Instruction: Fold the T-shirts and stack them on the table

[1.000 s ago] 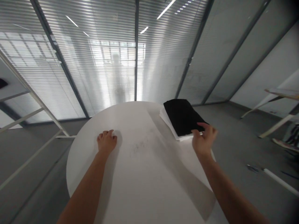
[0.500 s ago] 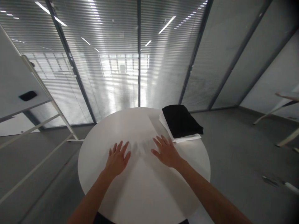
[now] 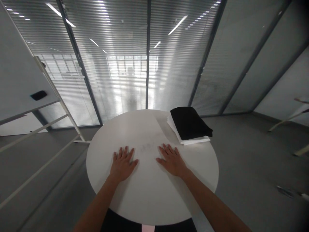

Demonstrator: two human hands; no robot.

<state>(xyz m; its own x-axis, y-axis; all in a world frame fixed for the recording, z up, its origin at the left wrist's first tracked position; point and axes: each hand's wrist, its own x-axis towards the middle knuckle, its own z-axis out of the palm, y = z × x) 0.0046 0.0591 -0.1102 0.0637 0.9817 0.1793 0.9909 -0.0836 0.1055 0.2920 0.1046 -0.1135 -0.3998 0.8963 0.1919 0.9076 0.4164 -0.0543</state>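
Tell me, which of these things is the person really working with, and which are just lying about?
Working with:
left hand, right hand, both flat on the round white table
folded black cloth on folded white cloth, untouched but nearest the hands

Just lying about:
white board on a stand
window blinds
grey floor

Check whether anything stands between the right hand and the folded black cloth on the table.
Nothing visible does. The right hand lies flat on the white table, and the black cloth, resting on a white cloth, lies ahead of it and apart from it. Only tabletop with faint smudges shows between them.
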